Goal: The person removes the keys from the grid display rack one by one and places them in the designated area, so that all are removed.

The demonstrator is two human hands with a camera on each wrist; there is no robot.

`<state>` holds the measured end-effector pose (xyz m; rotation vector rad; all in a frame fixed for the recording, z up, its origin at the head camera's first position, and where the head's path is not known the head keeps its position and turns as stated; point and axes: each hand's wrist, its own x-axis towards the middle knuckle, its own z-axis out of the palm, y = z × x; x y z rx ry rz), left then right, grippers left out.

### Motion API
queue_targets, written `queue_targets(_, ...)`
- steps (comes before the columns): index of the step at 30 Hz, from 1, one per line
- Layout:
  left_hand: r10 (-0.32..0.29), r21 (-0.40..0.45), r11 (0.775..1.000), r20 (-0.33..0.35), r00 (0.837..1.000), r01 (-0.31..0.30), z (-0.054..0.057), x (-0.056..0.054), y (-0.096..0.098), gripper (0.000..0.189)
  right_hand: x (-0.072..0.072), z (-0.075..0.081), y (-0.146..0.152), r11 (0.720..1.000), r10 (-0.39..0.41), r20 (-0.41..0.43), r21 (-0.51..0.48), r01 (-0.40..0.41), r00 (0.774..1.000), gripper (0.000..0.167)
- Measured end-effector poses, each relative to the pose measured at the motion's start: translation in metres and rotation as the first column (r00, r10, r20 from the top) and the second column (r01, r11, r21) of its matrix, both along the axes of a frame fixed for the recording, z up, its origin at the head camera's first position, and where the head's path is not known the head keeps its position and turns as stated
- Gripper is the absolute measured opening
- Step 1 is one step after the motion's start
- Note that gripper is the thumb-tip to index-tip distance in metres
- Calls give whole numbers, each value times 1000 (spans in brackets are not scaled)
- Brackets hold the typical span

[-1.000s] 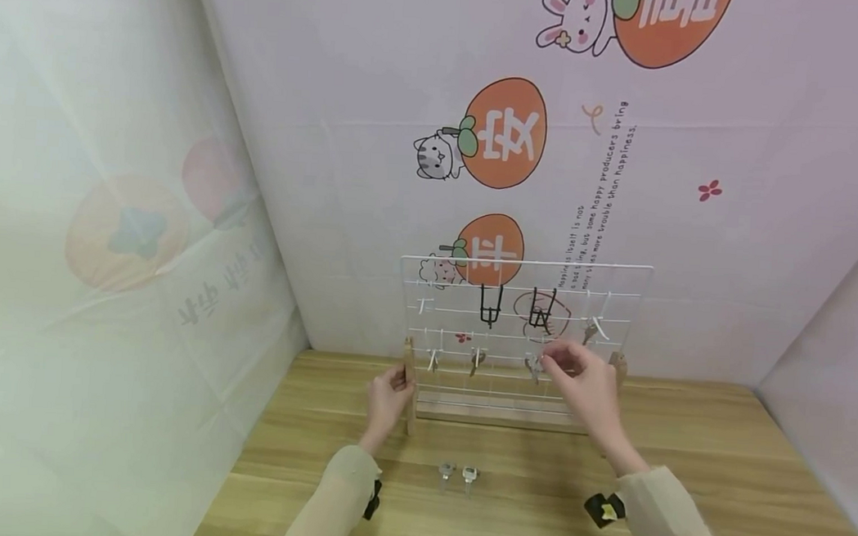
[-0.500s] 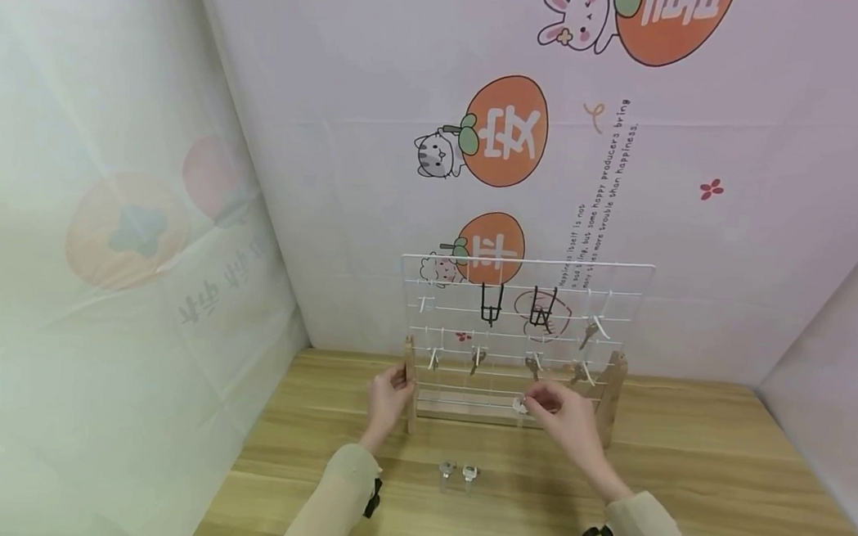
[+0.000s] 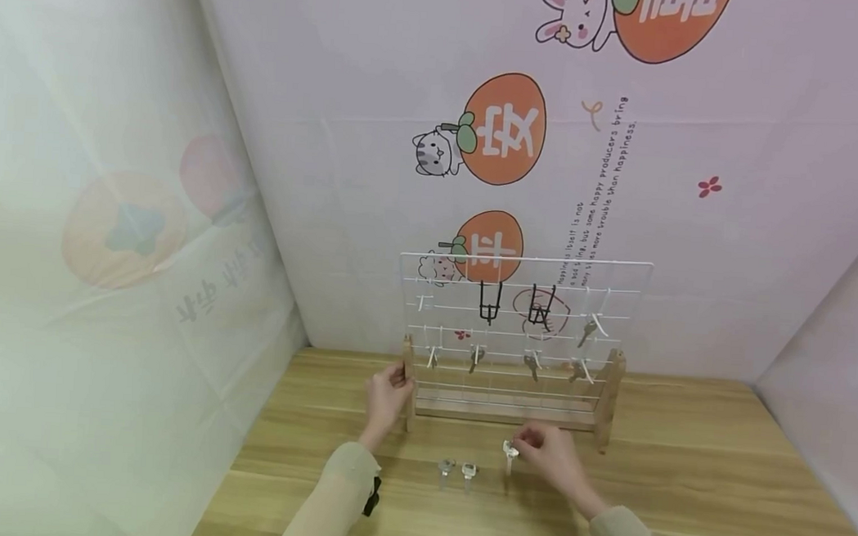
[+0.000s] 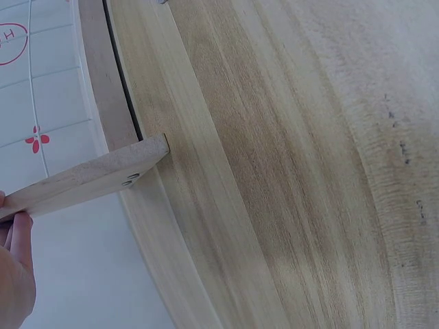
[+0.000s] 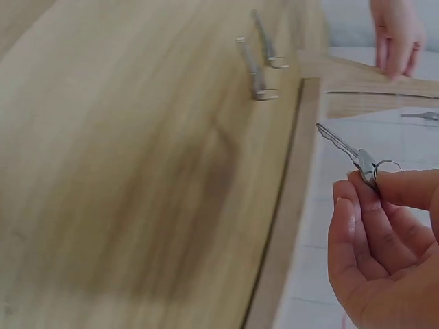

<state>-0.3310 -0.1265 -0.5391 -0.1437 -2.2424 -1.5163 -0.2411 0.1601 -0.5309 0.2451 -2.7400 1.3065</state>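
Observation:
Between thumb and fingertips my right hand [image 3: 553, 460] pinches a silver key [image 3: 509, 453], held over the table in front of the rack. The right wrist view shows this key [image 5: 348, 149] with its small ring by the thumb and its toothed blade pointing outward. My left hand [image 3: 388, 392] grips the left wooden post [image 3: 408, 398] of a white wire grid rack [image 3: 525, 259]. In the left wrist view only part of that hand [image 4: 17, 267] shows, its fingers at the post's edge [image 4: 89, 175]. Two more keys lie on the table, a left one [image 3: 445, 469] and a right one [image 3: 469, 472].
Several keys hang from white hooks on the grid, among them an upper right key [image 3: 587, 332] and a lower middle key [image 3: 532, 366]. Two black hooks, left [image 3: 490, 303] and right [image 3: 541, 306], sit higher up. A printed cloth [image 3: 358, 214] stands behind the wooden table [image 3: 682, 464].
My right hand has come down from the grid toward the table, leftward and nearer, with the key in its fingers. The left hand has stayed on the post.

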Motion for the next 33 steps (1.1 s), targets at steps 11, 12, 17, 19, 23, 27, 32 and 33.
queue_targets(11, -3, 13, 1000, 31, 1000, 2, 0, -1, -2, 29, -3, -27, -7, 995, 97, 9, 25, -97, 995, 7)
queue_targets(12, -4, 16, 1000, 32, 999, 3, 0, -2, -2, 29, -3, -28, -8, 994, 106, 12, 30, -106, 994, 7)
queue_targets(17, -6, 20, 1000, 43, 999, 5, -1, -2, -3, 30, -5, -34, -14, 991, 131, 34, 23, -132, 991, 4)
queue_targets(19, -8, 25, 1000, 47, 999, 7, -1, -2, -3, 30, -5, -35, -16, 991, 135, 50, 12, -136, 990, 5)
queue_targets(23, -20, 40, 999, 40, 999, 19, -1, -3, -2, 29, -6, -36, -20, 991, 134, 89, -5, -134, 987, 6)
queue_targets(27, -28, 53, 998, 42, 999, 26, -2, -3, -1, 29, -7, -39, -22, 989, 145, 104, -7, -145, 984, 4)
queue_targets(32, -26, 50, 998, 56, 998, 23, -2, -1, 0, 30, -8, -42, -24, 988, 148, 97, 40, -153, 984, 4)
queue_targets(33, -27, 51, 998, 55, 998, 24, -2, -1, 0, 31, -9, -42, -25, 988, 142, 99, 51, -148, 985, 5)
